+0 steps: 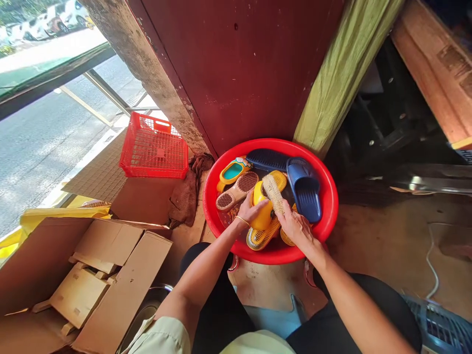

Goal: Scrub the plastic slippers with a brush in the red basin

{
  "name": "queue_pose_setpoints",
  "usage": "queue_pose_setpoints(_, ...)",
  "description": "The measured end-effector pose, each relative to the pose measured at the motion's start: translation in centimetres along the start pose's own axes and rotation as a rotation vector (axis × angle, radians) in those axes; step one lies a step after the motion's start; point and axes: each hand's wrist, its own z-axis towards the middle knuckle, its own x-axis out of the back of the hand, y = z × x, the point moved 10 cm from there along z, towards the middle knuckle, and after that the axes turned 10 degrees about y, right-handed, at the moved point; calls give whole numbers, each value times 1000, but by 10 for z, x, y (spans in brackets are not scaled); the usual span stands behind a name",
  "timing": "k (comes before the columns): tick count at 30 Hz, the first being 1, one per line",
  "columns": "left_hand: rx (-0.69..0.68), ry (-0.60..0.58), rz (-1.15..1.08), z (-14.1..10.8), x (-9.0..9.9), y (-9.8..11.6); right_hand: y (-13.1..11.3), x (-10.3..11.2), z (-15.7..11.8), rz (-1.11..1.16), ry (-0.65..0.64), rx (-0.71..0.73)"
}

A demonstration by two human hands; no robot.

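Note:
My left hand is closed round the left side of a yellow slipper, held over a red basin. In my right hand is a scrubbing brush with pale bristles, lying against the slipper's upper right side; its grip is mostly hidden by my fingers. Around them in the basin lie a blue slipper, a dark blue sole, a yellow shoe with a teal inside and a tan sole. Below my hands a yellow patterned sole shows.
A red plastic crate sits on cardboard at the left, beside a brown cloth. An open cardboard box holds wooden pieces. Behind the basin stands a dark red door, with a green curtain to its right.

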Motion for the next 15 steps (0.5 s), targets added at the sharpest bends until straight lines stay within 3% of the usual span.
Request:
queue_pose_setpoints(7, 0, 9, 5, 3, 4, -1, -13, 9, -9, 80, 73, 110)
queue_pose_setpoints(11, 14, -63, -68, -1, -6, 2, -7, 12, -4, -2, 68, 67)
queue_pose_setpoints(15, 31, -37, -87, -5, -5, 3, 9, 12, 5, -85, 25, -11)
